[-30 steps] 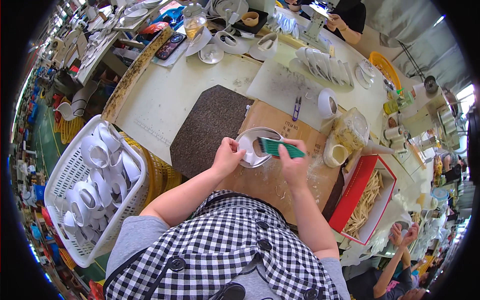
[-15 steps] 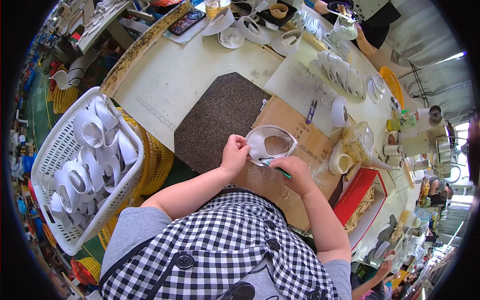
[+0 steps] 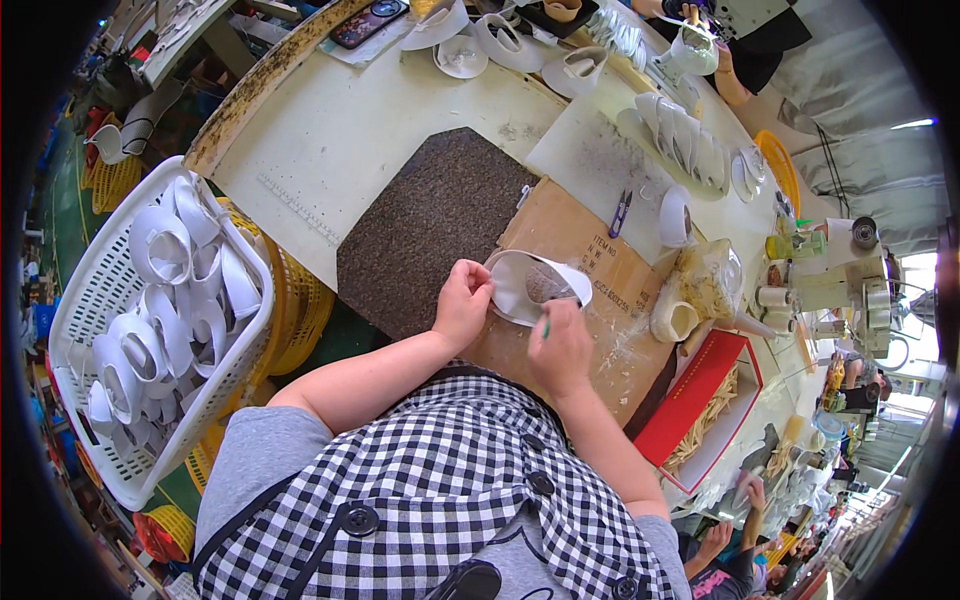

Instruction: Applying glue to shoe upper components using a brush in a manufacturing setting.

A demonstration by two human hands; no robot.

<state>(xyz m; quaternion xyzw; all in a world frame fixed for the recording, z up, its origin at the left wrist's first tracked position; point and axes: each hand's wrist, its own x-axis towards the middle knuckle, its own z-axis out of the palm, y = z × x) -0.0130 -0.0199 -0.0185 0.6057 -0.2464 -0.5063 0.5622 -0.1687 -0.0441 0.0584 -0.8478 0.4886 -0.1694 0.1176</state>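
Observation:
My left hand pinches the left edge of a curved white piece that looks like a shoe upper, with a large oval opening. My right hand is closed round a slim tool with a green handle, over the near right edge of the white piece. The tool's working end is hidden by the fingers and the piece. Under both hands lies a cardboard sheet, partly lapping a dark speckled board.
At left, a white plastic basket holds many similar white pieces. Purple snips, a plastic-wrapped container and a red box of pale strips stand to the right. More white pieces and a phone lie farther back.
My right hand has moved left and turned more upright, bringing the green-handled tool over the white piece's near edge. My left hand keeps its pinch. The whole view has shifted slightly.

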